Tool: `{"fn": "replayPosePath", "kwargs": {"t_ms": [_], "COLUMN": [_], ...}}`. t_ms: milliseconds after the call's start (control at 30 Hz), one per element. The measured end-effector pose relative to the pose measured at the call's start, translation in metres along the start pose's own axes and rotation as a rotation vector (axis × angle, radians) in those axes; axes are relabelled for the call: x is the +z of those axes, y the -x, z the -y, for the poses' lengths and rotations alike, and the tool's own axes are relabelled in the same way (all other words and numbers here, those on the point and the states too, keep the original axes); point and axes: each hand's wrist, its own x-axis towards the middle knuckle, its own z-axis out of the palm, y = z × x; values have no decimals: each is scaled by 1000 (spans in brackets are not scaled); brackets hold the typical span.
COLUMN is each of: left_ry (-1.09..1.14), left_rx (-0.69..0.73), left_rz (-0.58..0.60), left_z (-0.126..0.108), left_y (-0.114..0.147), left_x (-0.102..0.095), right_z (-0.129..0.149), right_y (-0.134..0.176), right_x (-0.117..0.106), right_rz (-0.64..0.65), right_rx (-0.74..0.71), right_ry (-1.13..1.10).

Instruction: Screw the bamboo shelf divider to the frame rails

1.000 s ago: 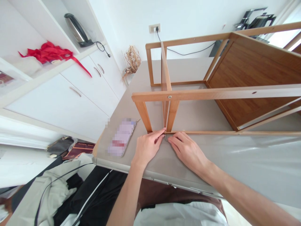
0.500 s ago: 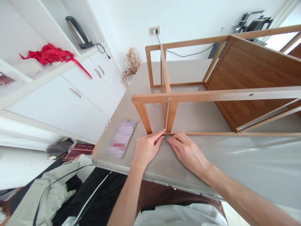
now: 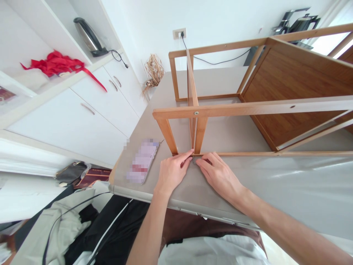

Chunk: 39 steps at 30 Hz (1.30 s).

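A brown wooden rack frame (image 3: 242, 107) lies on its side on the grey tabletop (image 3: 154, 110). At its near lower rail, my left hand (image 3: 172, 175) is closed, with the index fingertip against the foot of a shelf board (image 3: 192, 84) and the thumb beside the joint. Just to the right, my right hand (image 3: 222, 180) pinches a small bent metal hex key (image 3: 194, 160) at the same joint. Most of the key is hidden by fingers. A matching bolt head (image 3: 196, 113) shows on the upper rail.
A phone (image 3: 143, 162) lies left of my hands, near the table edge. Dried stalks (image 3: 154, 71) stand beyond the far left corner. Kettles sit on a shelf (image 3: 89, 36) and at the back right (image 3: 303, 24). Clothes (image 3: 66, 221) are heaped below left.
The camera view has shifted slightly, moving the frame a little up in the picture. The hex key looks turned a little between my fingers; both hands keep their places.
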Motion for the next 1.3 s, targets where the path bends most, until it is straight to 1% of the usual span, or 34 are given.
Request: {"fn": "replayPosePath", "kwargs": {"t_ms": [233, 400, 633, 900, 1300], "left_ry": [3, 16, 11, 21, 8], "left_rx": [2, 10, 6, 2, 4], "left_rz": [-2, -6, 0, -4, -3], "left_z": [0, 0, 1, 0, 1], "left_y": [1, 1, 1, 1, 1], "left_x": [0, 1, 2, 1, 2], "right_z": [0, 2, 0, -2, 2], "right_y": [0, 1, 0, 2, 1], "right_x": [-1, -1, 0, 2, 1], "right_rz": [5, 8, -23, -19, -10], "right_rx": [-12, -48, -35, -31, -63], "right_ry": [16, 47, 44, 50, 100]}}
